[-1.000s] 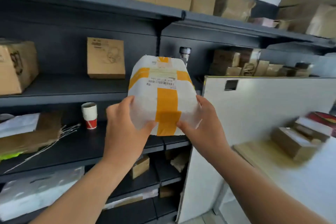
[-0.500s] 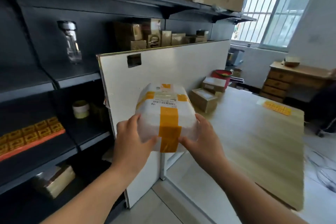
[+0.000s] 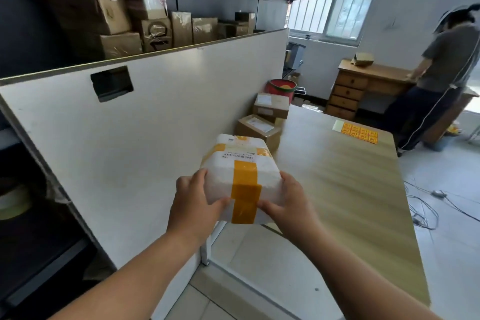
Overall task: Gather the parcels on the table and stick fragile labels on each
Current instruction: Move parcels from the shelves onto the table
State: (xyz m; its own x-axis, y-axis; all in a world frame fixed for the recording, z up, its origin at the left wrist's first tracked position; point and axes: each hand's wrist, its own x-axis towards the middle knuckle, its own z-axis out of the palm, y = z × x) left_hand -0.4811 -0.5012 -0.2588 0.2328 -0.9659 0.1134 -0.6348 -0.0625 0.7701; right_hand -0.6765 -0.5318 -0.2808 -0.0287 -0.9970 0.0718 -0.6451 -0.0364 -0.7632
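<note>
Head view: both hands clamp a white parcel [image 3: 241,171] crossed with orange tape. The left hand [image 3: 193,205] grips its left side and the right hand [image 3: 291,205] its right, thumbs pressed on the near face and fingers curled round the sides. A barcode label faces up on the parcel's far end.

The grip is over the near left corner of the wooden table [image 3: 342,202]. Just beyond it, two cardboard boxes [image 3: 258,128] [image 3: 271,106] sit on the table against the white partition board [image 3: 155,125], which runs along the left of the grip. Far to the right of the grip, a sheet of orange labels [image 3: 359,133] lies on the table. Behind the far box is a red bucket [image 3: 281,87]. A person [image 3: 446,60] stands at a wooden desk [image 3: 358,88] further off.
</note>
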